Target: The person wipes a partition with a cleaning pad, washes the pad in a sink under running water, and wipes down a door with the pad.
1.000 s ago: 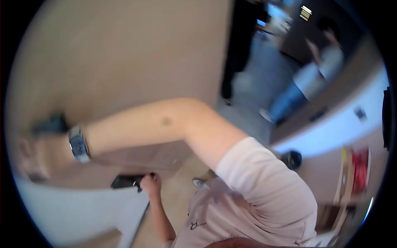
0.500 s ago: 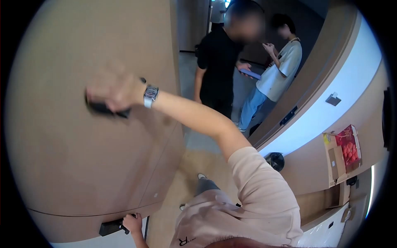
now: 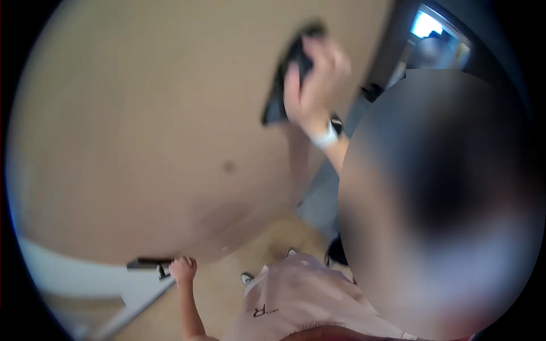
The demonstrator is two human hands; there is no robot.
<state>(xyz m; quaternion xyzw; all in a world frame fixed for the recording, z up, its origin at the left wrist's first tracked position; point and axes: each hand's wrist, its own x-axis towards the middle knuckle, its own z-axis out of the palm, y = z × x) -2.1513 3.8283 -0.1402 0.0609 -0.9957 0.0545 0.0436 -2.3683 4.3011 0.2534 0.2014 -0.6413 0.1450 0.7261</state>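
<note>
A wide tan door (image 3: 142, 125) fills the left and middle of the head view. My right hand (image 3: 319, 82), with a watch at the wrist, is high near its far side, fingers curled round a black, flat, long object (image 3: 278, 96). Motion blur hides what kind of object this is; it lies against or close to the door. Low in the view, my left hand (image 3: 183, 269) is closed on the black door handle (image 3: 151, 263) at the door's near edge.
My shoes (image 3: 247, 278) stand on the light floor (image 3: 227, 295). A large blurred patch covers the right side and hides what is there. A bright opening (image 3: 426, 24) shows at the top right.
My right hand and the black object have moved right across the door in the view. The view has turned; the two people are no longer clearly seen. My left hand stays on the handle.
</note>
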